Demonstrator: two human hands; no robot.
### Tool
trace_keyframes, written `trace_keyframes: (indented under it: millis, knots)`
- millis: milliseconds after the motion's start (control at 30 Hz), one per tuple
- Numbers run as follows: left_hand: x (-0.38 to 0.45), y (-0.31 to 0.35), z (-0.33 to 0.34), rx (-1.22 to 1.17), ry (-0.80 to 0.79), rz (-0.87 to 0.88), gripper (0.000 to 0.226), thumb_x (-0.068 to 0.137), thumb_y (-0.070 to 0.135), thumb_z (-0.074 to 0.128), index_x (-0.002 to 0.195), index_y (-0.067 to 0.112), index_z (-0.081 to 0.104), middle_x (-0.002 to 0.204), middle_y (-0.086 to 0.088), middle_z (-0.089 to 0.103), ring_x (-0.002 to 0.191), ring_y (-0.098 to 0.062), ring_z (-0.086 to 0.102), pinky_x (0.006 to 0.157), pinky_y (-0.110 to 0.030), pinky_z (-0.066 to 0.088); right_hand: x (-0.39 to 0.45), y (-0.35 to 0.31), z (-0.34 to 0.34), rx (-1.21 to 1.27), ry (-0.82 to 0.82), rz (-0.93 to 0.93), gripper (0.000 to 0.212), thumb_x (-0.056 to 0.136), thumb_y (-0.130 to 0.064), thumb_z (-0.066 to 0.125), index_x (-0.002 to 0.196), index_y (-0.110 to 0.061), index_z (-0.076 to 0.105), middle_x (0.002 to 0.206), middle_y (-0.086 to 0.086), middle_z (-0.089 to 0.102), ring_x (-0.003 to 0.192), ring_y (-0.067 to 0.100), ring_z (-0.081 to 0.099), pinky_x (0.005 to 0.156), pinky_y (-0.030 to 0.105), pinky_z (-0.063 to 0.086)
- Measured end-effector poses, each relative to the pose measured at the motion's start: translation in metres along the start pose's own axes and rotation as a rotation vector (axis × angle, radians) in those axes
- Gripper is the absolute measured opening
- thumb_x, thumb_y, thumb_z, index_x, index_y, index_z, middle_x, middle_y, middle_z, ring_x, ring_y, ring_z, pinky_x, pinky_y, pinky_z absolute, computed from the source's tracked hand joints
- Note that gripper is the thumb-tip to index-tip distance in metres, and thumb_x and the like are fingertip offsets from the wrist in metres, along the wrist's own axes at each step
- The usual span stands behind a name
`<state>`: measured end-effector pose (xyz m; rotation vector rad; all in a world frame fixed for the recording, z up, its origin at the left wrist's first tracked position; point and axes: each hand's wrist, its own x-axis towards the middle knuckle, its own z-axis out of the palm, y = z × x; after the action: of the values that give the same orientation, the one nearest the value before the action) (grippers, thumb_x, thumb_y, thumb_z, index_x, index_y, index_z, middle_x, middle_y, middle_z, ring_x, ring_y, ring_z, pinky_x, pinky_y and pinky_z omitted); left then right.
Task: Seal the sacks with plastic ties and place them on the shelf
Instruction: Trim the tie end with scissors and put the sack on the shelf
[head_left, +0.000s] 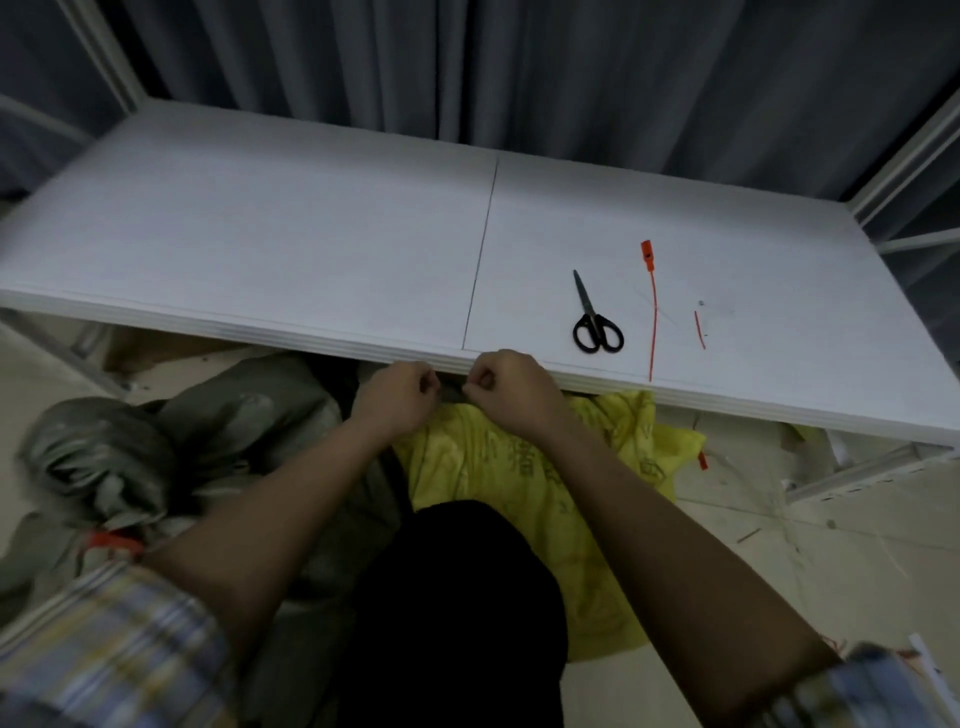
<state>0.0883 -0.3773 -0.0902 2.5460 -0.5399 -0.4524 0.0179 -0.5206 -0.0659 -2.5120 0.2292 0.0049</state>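
A yellow sack (524, 467) with printed characters lies on the floor below the front edge of the white shelf board (260, 234). My left hand (397, 397) and my right hand (506, 387) are both curled close together at the sack's far end, right under the board's edge, gripping something dark between them; what it is I cannot make out. A long orange plastic tie (650, 306) lies on the board to the right. Grey-green sacks (156, 447) lie on the floor at the left, one bound with an orange tie (111, 540).
Black scissors (595, 319) lie on the board beside the long tie, with a short cut orange piece (700, 330) further right. Grey curtains hang behind the shelf. White metal frame posts stand at both sides. My dark trouser leg (457, 613) covers part of the yellow sack.
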Motion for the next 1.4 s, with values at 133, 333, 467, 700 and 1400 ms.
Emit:
trace_keyframes:
  millis: [133, 333, 467, 700, 1400]
  knots:
    - [-0.034, -0.032, -0.023, 0.336, -0.072, -0.034, 0.031, 0.091, 0.031, 0.046, 0.117, 0.019, 0.059, 0.121, -0.013, 0.055, 0.116, -0.034, 0.05, 0.092, -0.04, 0.043, 0.01, -0.054, 0.01, -0.007, -0.106, -0.019, 0.008, 0.083, -0.022, 0.062, 0.087, -0.016, 0.066, 0.091, 0.0, 0.066, 0.087, 0.018, 0.06, 0.074, 0.032, 0.05]
    - [-0.097, -0.069, -0.067, 0.618, 0.154, 0.035, 0.038, 0.089, 0.04, 0.042, 0.118, 0.02, 0.059, 0.121, -0.01, 0.054, 0.121, -0.03, 0.045, 0.105, -0.039, 0.027, 0.003, -0.126, 0.061, -0.018, -0.319, -0.093, 0.005, 0.081, -0.022, 0.065, 0.077, -0.019, 0.063, 0.088, 0.003, 0.064, 0.089, 0.021, 0.061, 0.075, 0.028, 0.046]
    - [-0.138, -0.108, -0.097, 0.574, 0.685, 0.149, 0.05, 0.075, 0.037, 0.051, 0.118, 0.013, 0.061, 0.131, -0.019, 0.051, 0.125, -0.036, 0.045, 0.111, -0.054, 0.018, -0.019, -0.157, 0.105, 0.179, -0.614, -0.015, 0.069, 0.073, -0.026, 0.078, 0.132, -0.012, 0.047, 0.119, -0.005, 0.05, 0.112, 0.01, 0.047, 0.088, 0.013, 0.037]
    - [-0.182, -0.188, -0.11, -0.26, 0.467, -0.362, 0.142, 0.041, 0.076, 0.067, 0.147, 0.028, -0.016, 0.158, -0.008, -0.011, 0.145, -0.027, -0.01, 0.115, -0.057, 0.002, -0.051, -0.153, 0.179, -0.042, -0.593, 0.253, 0.136, 0.06, -0.053, 0.082, 0.146, -0.026, -0.02, 0.157, 0.014, -0.013, 0.145, 0.029, -0.006, 0.118, 0.044, 0.011]
    - [-0.146, -0.247, -0.152, -0.17, 0.317, -0.334, 0.064, 0.073, 0.029, 0.071, 0.128, 0.017, 0.039, 0.13, -0.014, 0.035, 0.125, -0.034, 0.03, 0.095, -0.036, 0.034, -0.008, -0.231, 0.211, 0.121, -0.162, 0.107, 0.033, 0.082, -0.011, 0.054, 0.115, -0.008, 0.057, 0.117, 0.02, 0.063, 0.111, 0.035, 0.057, 0.088, 0.035, 0.046]
